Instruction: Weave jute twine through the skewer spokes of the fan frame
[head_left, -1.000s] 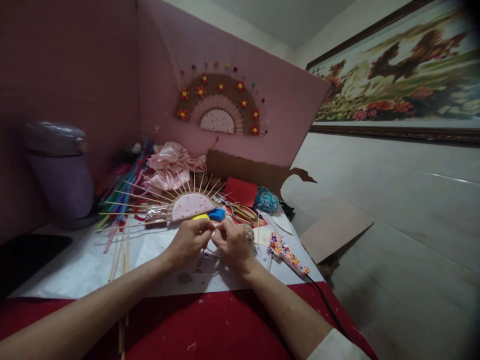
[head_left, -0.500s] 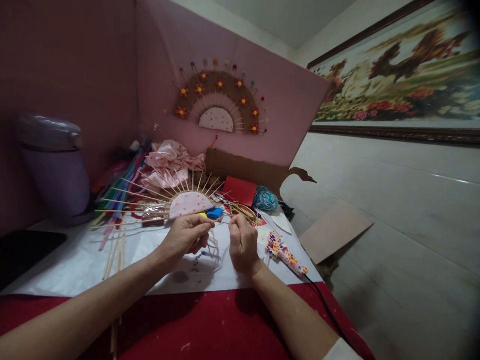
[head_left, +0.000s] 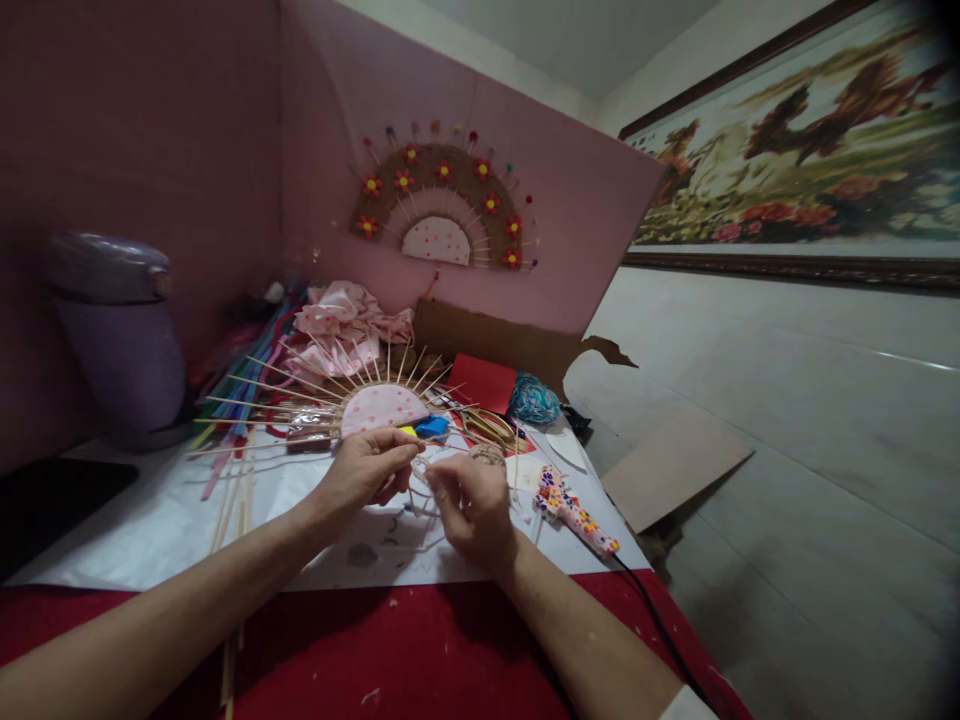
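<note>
My left hand (head_left: 375, 468) is closed in a pinch on a thin pale string (head_left: 417, 466), whose loose loops hang toward the table between my hands. My right hand (head_left: 476, 510) is close by on the right, thumb and fingers bent together at the string; its grip there is partly hidden. Just behind my left hand lies a half-round dotted pink piece (head_left: 384, 408) with thin wooden sticks (head_left: 274, 385) fanning out from it. A ball of brown twine (head_left: 489, 455) shows behind my right hand.
A flower-patterned glue gun (head_left: 576, 515) with a black cable lies at the right. Gold-handled scissors (head_left: 487, 428), blue yarn (head_left: 534, 398) and red card (head_left: 484, 383) are behind. A purple flask (head_left: 124, 350) stands left; a finished fan-shaped decoration (head_left: 442, 165) hangs on the pink board.
My right hand has turned from a fist to bent, pinching fingers and moved left toward my left hand. The twine ball now shows behind it. My left hand has hardly moved.
</note>
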